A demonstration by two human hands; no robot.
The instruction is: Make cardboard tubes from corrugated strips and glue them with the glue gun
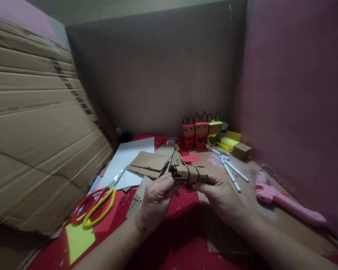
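I see the left hand (160,191) and right hand (221,193) gripping striped cardboard (193,174), with scissors (111,185) at eight o'clock.

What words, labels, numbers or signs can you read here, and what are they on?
No wording is legible.
Large cardboard sheet: row of dark characters, too blurred.
Held cardboard: black lines, no readable letters.
Left red figure: star shape.
Middle red figure: heart shape.
Yellow figure: green heart.
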